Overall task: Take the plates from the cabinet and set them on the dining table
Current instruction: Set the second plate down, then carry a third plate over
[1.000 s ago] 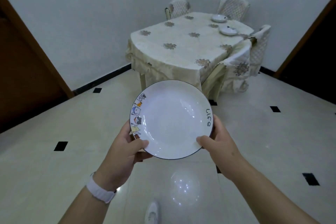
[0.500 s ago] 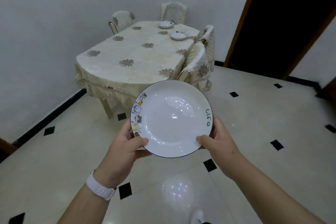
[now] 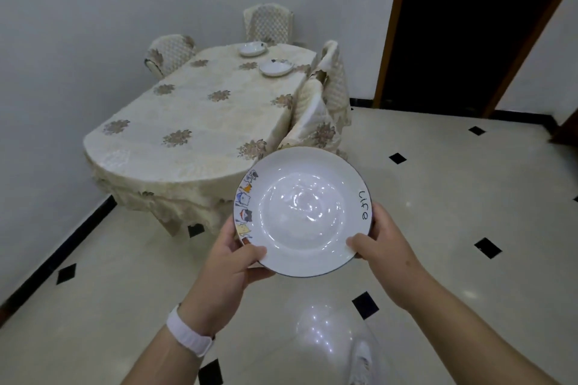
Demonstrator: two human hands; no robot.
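Observation:
A white plate [image 3: 301,212] with cartoon figures on its left rim and the word "Life" on its right rim is held level in front of me. My left hand [image 3: 230,262] grips its lower left rim, thumb on top. My right hand [image 3: 383,247] grips its lower right rim the same way. The dining table [image 3: 194,122], covered by a cream flowered cloth, stands ahead and to the left. Two white plates sit at its far end, one [image 3: 252,48] near the back chair and one [image 3: 276,68] near the right-side chair.
Covered chairs stand around the table: one at the back [image 3: 269,22], one at the back left [image 3: 169,51], and two on the right side [image 3: 331,81]. A dark doorway [image 3: 463,25] opens at the right. The glossy tiled floor [image 3: 453,197] spreads between me and the table.
The table has grown larger and shifted left in view as I walk closer. Both hands keep the same hold on the plate.

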